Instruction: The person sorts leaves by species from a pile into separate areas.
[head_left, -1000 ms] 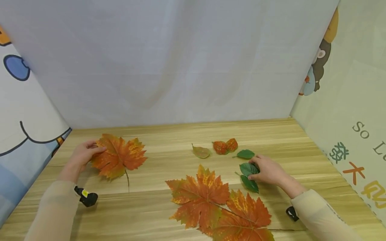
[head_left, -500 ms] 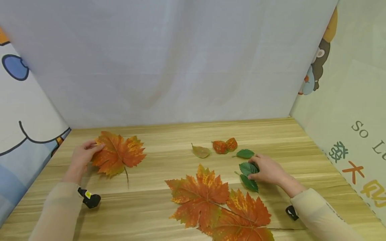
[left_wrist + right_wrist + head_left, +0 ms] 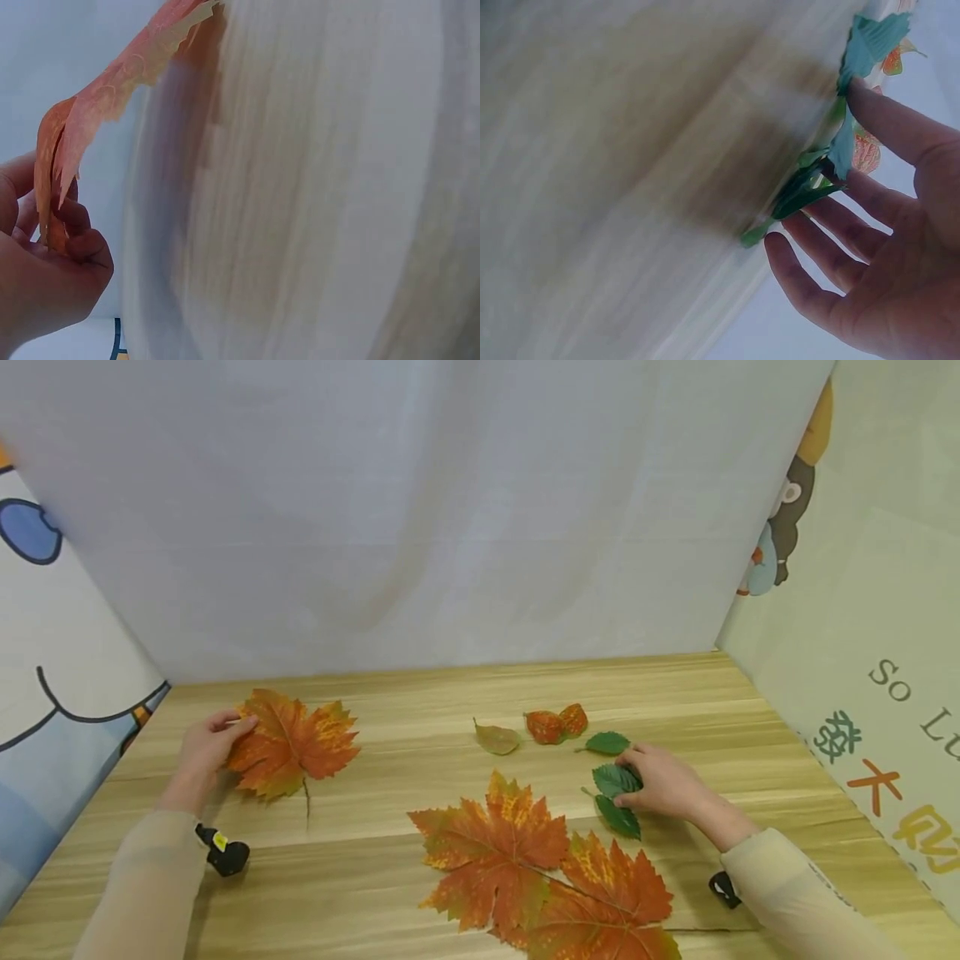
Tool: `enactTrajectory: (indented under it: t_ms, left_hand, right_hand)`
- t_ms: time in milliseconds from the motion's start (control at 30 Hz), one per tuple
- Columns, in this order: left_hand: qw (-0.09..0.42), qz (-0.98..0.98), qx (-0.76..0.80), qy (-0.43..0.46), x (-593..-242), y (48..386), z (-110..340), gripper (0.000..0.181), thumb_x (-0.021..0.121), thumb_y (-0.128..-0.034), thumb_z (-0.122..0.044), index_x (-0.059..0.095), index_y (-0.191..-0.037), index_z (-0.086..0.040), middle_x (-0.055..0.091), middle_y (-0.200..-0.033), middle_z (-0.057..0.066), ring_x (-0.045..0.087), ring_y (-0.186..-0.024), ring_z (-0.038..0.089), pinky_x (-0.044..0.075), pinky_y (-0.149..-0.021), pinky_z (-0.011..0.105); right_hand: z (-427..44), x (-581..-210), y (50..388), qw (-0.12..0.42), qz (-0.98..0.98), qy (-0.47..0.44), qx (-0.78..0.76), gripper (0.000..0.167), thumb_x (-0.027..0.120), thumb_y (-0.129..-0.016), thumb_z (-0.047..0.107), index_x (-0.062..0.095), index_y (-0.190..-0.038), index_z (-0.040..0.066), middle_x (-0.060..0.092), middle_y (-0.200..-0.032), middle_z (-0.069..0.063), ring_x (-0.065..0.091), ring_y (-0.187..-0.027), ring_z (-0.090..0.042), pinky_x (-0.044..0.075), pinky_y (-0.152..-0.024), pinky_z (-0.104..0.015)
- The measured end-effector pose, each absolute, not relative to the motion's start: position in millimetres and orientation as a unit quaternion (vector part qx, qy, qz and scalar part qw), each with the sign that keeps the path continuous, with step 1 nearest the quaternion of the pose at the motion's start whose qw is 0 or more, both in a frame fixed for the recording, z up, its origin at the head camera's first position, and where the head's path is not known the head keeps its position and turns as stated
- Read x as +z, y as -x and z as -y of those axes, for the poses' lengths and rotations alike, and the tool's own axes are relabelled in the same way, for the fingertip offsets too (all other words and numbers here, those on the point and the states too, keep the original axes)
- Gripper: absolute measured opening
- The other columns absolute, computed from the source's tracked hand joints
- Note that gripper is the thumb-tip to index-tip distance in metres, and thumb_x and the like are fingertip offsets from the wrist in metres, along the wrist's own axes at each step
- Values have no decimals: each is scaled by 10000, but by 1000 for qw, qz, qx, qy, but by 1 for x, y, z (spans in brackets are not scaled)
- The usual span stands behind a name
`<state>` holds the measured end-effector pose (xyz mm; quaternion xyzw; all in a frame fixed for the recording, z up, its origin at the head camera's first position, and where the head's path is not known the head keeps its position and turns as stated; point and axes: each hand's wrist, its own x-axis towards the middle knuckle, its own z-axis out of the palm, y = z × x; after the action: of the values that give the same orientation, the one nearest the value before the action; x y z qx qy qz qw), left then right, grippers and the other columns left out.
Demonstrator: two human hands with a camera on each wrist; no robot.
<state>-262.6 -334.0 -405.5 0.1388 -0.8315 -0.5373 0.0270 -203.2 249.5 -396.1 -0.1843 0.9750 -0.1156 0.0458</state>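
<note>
The left hand (image 3: 204, 752) pinches the left edge of an orange maple-shaped leaf (image 3: 288, 745); in the left wrist view the leaf (image 3: 101, 94) sits between the thumb and curled fingers of that hand (image 3: 52, 262). At right, the right hand (image 3: 667, 783) touches green leaves, thumb and fingertips spread apart over the middle one (image 3: 613, 780) and the lower one (image 3: 618, 817). Another green leaf (image 3: 607, 742) lies just above. The right wrist view shows this hand (image 3: 885, 247) with loosely extended fingers against green leaves (image 3: 841, 142), partly hidden behind fingertips.
Two large orange leaves (image 3: 495, 852) (image 3: 600, 902) overlap at the front centre of the wooden table (image 3: 337, 893). Farther back lie a yellowish-green leaf (image 3: 497, 739) and small red-orange leaves (image 3: 545, 727). A pale cloth (image 3: 420, 527) stands behind the table.
The left hand and its orange leaf have shifted slightly; the leaf's stem now points more directly down. The right hand keeps its place on the green leaves, while the whole head view drifts slightly left.
</note>
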Motion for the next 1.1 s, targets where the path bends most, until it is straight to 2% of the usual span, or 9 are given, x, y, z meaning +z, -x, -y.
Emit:
enactTrajectory:
  t_ms: [200, 433, 600, 767, 833, 900, 1000, 1033, 1100]
  left_hand:
    - [37, 876, -467, -112, -403, 266, 338, 470, 556, -888, -340, 510, -1165, 37, 495, -729, -203, 478, -631, -81, 440, -569, 158]
    - [51, 910, -400, -97, -403, 266, 337, 493, 529, -904, -322, 512, -1180, 85, 593, -893, 40, 443, -642, -78, 423, -571, 153]
    - [42, 873, -474, -108, -408, 264, 338, 584, 561, -886, -318, 424, -1268, 103, 535, -827, -116, 475, -650, -104, 447, -588, 134]
    - [-18, 822, -559, -103, -411, 263, 346, 684, 588, -881, -252, 261, -1375, 91, 489, -813, -236, 508, -698, -100, 453, -636, 122]
    - [-48, 820, -565, -83, -411, 263, 350, 687, 571, -891, -183, 196, -1391, 101, 505, -884, -176, 506, -728, -95, 451, -659, 129]
    - [-71, 826, -556, -59, -411, 262, 354, 671, 533, -901, -118, 143, -1397, 110, 522, -1019, -13, 486, -759, -103, 442, -678, 123]
    - [-83, 833, -546, -38, -411, 260, 358, 657, 496, -887, -34, 108, -1396, 115, 374, -1237, 238, 444, -796, -105, 425, -691, 114]
    - [-83, 832, -547, -37, -411, 258, 358, 662, 496, -881, -24, 106, -1399, 108, 306, -1281, 273, 433, -803, -106, 419, -693, 105]
    - [-73, 820, -566, -42, -411, 256, 358, 675, 514, -871, -10, 119, -1410, 83, 363, -1242, 214, 440, -803, -105, 417, -693, 94]
  right_hand:
    - [-249, -396, 202, 45, -974, 184, -121, 507, 756, -715, 334, 596, -1082, 23, 567, -1060, -143, 551, -969, -341, 460, -785, -471]
    - [-250, -397, 203, 41, -974, 187, -122, 506, 757, -713, 333, 598, -1080, 24, 568, -1053, -139, 554, -961, -335, 460, -784, -468]
    - [-250, -398, 203, 39, -974, 188, -121, 505, 758, -712, 335, 599, -1078, 26, 568, -1054, -140, 552, -967, -339, 457, -790, -472]
    - [-250, -398, 203, 41, -974, 186, -122, 507, 757, -712, 340, 598, -1080, 28, 568, -1056, -138, 552, -968, -337, 460, -782, -470]
    - [-250, -398, 203, 42, -974, 184, -122, 507, 756, -713, 339, 597, -1081, 28, 568, -1055, -137, 551, -967, -337, 460, -779, -470]
    - [-251, -398, 203, 42, -975, 183, -123, 508, 756, -714, 338, 597, -1083, 28, 567, -1055, -138, 550, -968, -339, 460, -779, -472]
    - [-251, -398, 203, 41, -975, 184, -121, 511, 754, -715, 341, 597, -1085, 25, 568, -1059, -144, 548, -975, -346, 456, -790, -478]
    - [-251, -398, 203, 40, -974, 185, -121, 512, 754, -715, 342, 598, -1085, 24, 569, -1059, -144, 549, -975, -346, 455, -794, -478]
    - [-251, -398, 203, 40, -974, 186, -121, 512, 753, -716, 342, 598, -1085, 22, 571, -1055, -144, 549, -974, -346, 453, -800, -478]
